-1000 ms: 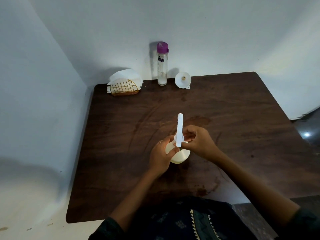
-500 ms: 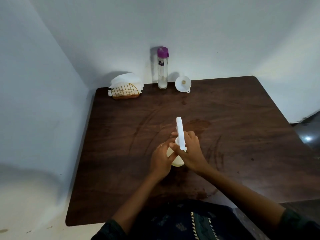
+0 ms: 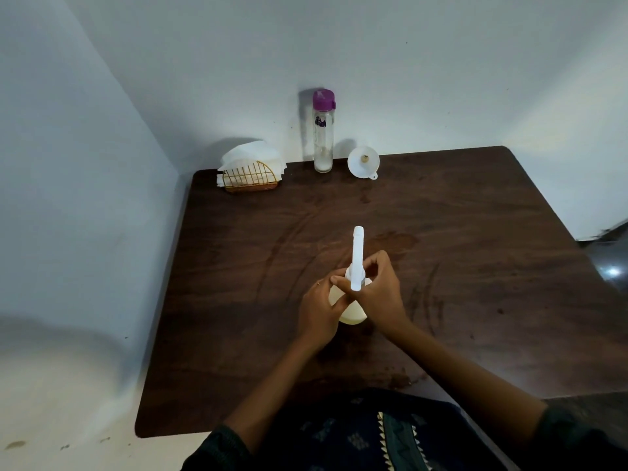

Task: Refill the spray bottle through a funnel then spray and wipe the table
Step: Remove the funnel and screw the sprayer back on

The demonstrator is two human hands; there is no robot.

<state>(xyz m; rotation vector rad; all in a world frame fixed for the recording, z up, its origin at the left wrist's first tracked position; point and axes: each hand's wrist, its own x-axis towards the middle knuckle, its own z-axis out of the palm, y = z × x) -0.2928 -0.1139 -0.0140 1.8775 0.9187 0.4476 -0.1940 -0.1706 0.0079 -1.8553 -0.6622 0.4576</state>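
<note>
A pale spray bottle [image 3: 351, 314] stands upright near the middle of the dark wooden table [image 3: 475, 266]. Its white spray head [image 3: 357, 253] sits on the neck with the nozzle pointing away from me. My left hand [image 3: 321, 309] wraps the bottle's body from the left. My right hand [image 3: 380, 290] grips the collar under the spray head from the right. A white funnel [image 3: 363, 162] lies on its side at the table's back edge. Beside it stands a clear water bottle [image 3: 323, 134] with a purple cap, nearly drained.
A gold wire holder with white napkins [image 3: 249, 169] stands at the back left corner. White walls close the table in at the back and left. Faint wet marks streak the wood around the bottle.
My right hand has shifted around the collar of the spray head, its fingers turning on it. The bottle stays in the same spot with my left hand holding its body.
</note>
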